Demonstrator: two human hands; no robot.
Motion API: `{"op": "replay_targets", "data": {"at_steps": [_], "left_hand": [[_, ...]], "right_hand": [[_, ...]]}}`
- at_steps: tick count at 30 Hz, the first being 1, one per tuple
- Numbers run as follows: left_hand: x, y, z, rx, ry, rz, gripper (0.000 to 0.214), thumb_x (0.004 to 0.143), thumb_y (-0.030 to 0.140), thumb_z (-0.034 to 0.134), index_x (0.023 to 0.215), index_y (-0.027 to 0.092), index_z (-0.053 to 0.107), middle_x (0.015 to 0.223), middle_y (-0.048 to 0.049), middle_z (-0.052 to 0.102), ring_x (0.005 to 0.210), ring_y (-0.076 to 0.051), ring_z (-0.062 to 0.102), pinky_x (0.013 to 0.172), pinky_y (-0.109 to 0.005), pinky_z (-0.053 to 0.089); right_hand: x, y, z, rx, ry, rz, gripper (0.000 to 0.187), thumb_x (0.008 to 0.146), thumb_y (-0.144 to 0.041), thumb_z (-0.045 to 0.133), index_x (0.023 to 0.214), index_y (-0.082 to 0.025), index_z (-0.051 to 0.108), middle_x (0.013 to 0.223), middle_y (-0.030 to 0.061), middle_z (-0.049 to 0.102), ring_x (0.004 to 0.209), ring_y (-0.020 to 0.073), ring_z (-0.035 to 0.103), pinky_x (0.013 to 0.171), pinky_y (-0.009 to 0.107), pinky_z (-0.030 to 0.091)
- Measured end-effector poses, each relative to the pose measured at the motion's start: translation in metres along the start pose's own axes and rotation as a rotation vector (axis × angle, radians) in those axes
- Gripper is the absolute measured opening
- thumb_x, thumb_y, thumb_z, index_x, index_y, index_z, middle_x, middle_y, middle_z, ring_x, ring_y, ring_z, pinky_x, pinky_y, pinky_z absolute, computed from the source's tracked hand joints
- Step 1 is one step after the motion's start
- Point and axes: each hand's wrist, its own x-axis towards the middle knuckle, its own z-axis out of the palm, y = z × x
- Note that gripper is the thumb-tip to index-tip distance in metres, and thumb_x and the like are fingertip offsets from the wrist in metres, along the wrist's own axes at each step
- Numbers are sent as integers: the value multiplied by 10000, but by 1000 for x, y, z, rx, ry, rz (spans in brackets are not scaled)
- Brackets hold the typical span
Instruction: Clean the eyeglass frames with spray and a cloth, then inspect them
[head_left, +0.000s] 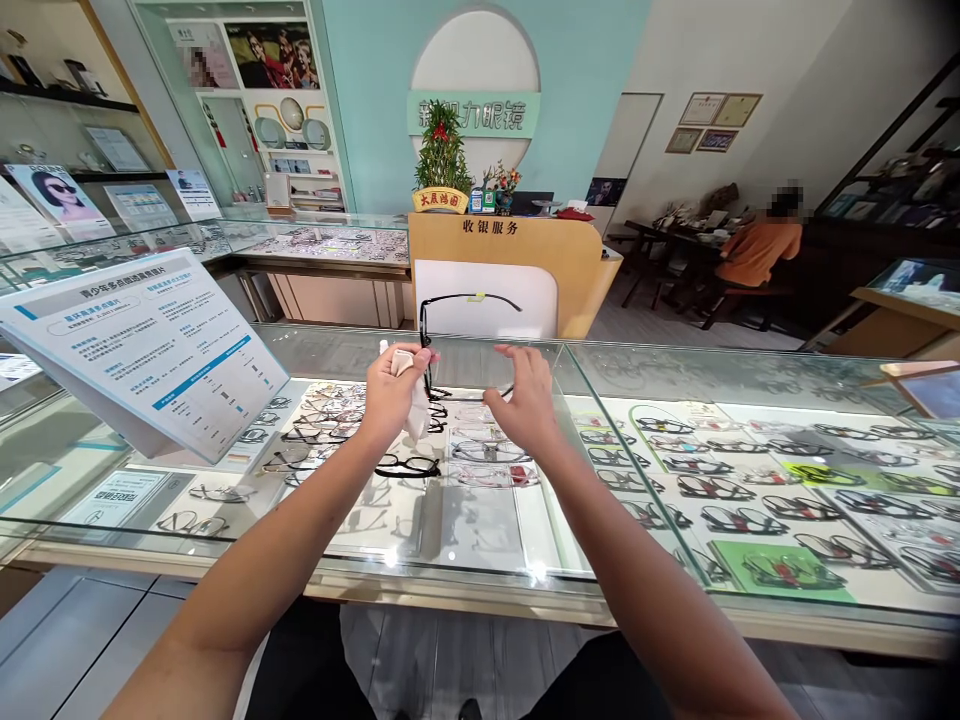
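Observation:
My left hand (391,392) grips a pair of black-framed eyeglasses (424,322) together with a crumpled white cloth (415,412). The glasses are held on their side above the glass counter, one temple stretching right with a small yellow-green tag (475,297) on it. The other temple runs lower and is partly hidden. To the right, my right hand (527,392) is raised with fingers curved and apart. A thin dark tip shows between its thumb and fingers; whether they touch it I cannot tell. Beneath the hands, a black-framed pair (407,466) lies inside the case.
A glass display counter (480,572) spans the front, with several rows of eyeglasses (716,487) inside. A large printed sign (161,345) stands on it at left. Beyond are a wooden cashier desk (510,232), a potted plant (440,150) and a seated person in orange (761,248).

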Motion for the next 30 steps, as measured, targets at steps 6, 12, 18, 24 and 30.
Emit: {"op": "replay_targets", "data": {"at_steps": [6,12,18,24,30], "left_hand": [[0,0,0,63,-33,1,460,770,617,910,891,219,714,1052,-61,783,993,-238,763,915,-351,545],[-14,9,7,117,-164,98,334,817,525,909,844,215,785,1217,-109,763,1204,-286,719,1084,-402,541],[-23,16,10,114,-253,53,271,841,465,898,864,211,805,1287,-127,751,1250,-302,699,1113,-412,536],[-19,30,1,-4,-319,-147,366,854,468,826,1133,245,745,1024,-26,720,731,-151,594,657,-270,499],[28,32,-45,182,-34,-334,260,856,338,661,1100,251,643,778,19,581,603,-167,519,549,-258,404]], "right_hand": [[-5,-10,-1,-148,-77,-135,486,898,-245,650,1384,-232,667,1402,179,672,1316,422,565,1116,620,458],[-18,-27,5,36,-106,-237,446,1068,-512,657,1431,-254,680,1410,162,746,1372,400,623,1162,606,489],[-24,-31,12,246,-91,-217,324,1058,-469,700,1295,-250,724,1288,155,807,1236,364,726,1044,552,598],[-19,-32,3,287,-20,-161,311,1056,-465,694,1270,-243,738,1291,138,824,1230,342,732,1045,522,595],[-12,-27,-2,267,53,-116,284,1057,-460,698,1237,-245,743,1359,119,821,1194,327,695,1036,526,573]]}}
